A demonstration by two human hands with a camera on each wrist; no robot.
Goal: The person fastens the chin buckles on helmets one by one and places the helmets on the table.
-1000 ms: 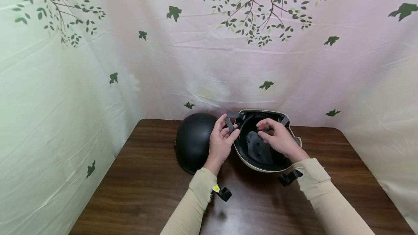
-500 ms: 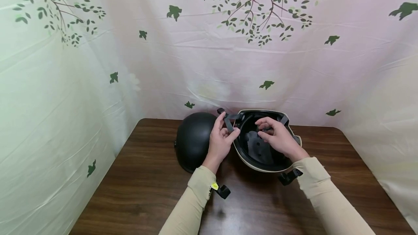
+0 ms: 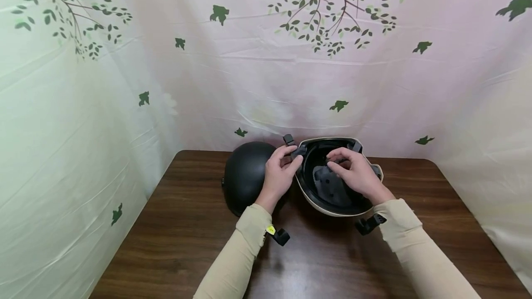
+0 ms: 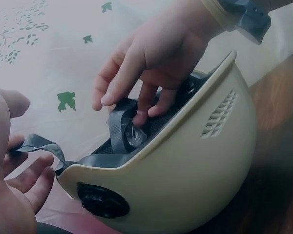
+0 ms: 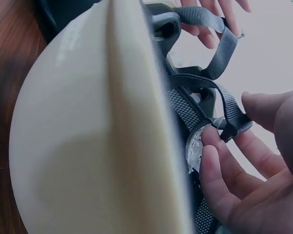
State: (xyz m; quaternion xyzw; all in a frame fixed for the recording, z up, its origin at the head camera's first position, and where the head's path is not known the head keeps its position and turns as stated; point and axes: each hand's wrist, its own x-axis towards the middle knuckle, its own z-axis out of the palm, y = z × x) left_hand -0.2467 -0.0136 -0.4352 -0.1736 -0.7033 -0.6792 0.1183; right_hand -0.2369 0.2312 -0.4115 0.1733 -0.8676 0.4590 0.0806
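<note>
A cream helmet lies upside down, its black padded inside facing up. At its left rim my left hand holds a grey chin strap between thumb and fingers, and a black buckle end sticks up beyond the fingertips. My right hand is over the helmet's opening. In the right wrist view, its thumb and fingers pinch another grey strap. A piece of clear plastic shows near those fingers. Left of the cream helmet, a black helmet sits dome up, partly behind my left hand.
Both helmets stand near the back edge of a brown wooden table. A pale curtain printed with leaves and birds hangs behind and at the sides. Wrist cameras are strapped to both sleeves.
My left hand has shifted slightly left and closer to the rim, and the strap's buckle end now stands higher above its fingers. The right hand stays nearly where it was.
</note>
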